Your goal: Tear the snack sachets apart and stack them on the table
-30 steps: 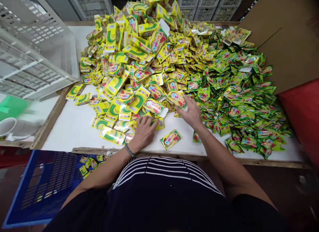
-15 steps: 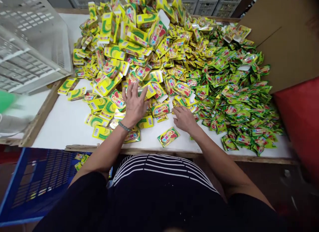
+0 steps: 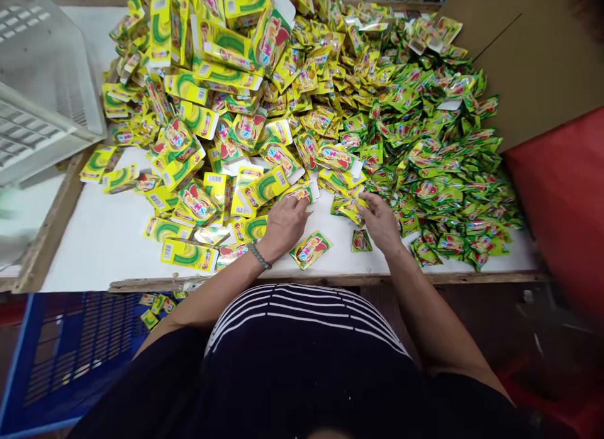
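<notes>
My left hand, with a beaded bracelet at its wrist, is closed with fingers curled down beside a candy box. A thin edge shows at its fingertips, but what it holds is hidden. My right hand pinches a small yellow candy sachet between thumb and fingers, just above the white tabletop. A single green sachet lies below that hand. Between my forearms a flat candy box rests alone, its fruit print facing up. Yellow-and-green boxes are heaped around my left hand.
Yellow sachets and green sachets form a large pile at centre and right. A white plastic crate stands at left. Below the wooden table edge is a blue crate with sachets. Cardboard and a red surface border the right.
My left hand has moved right and toward me from the boxes, its spread fingers now curled. My right hand has shifted right and now pinches a yellow sachet. The camera view has shifted too.
</notes>
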`<state>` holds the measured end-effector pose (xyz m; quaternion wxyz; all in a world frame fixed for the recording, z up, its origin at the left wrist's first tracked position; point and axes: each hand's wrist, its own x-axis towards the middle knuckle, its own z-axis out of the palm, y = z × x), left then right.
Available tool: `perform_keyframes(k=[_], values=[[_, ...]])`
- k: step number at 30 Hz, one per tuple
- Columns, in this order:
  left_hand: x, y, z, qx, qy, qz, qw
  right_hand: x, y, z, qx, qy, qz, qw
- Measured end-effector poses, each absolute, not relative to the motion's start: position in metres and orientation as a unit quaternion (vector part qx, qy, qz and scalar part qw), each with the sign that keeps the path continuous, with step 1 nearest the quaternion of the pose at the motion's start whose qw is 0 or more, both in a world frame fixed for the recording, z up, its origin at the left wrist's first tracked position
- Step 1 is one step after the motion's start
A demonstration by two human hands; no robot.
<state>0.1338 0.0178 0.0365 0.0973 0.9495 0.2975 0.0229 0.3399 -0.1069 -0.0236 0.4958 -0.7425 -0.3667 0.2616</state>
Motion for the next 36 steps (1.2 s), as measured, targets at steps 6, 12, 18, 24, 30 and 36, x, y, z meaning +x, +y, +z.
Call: perform_keyframes(k=[6,12,18,24,30,36], values=[[0.155,0.040,0.037,0.943,0.329,0.015,0.045,0.333,-0.121,-0.025,-0.707,-0.258,0.304,0.583],[0.154,0.048,0.029,0.947,0.289,0.029,0.137,0.319,-0.095,-0.018,-0.690,-0.293,0.239,0.617],[0.140,0.051,0.024,0.883,0.302,0.106,0.344,0.307,-0.067,-0.016,-0.693,-0.364,0.255,0.568],[0.133,0.038,0.021,0.783,0.286,0.105,0.543,0.303,-0.069,-0.012,-0.686,-0.427,0.279,0.518],[0.138,0.018,0.018,0.570,0.335,0.117,0.741,0.308,-0.084,-0.002,-0.688,-0.362,0.329,0.536],[0.135,0.009,0.021,0.502,0.366,0.085,0.779,0.340,-0.143,-0.003,-0.822,-0.378,0.197,0.378]])
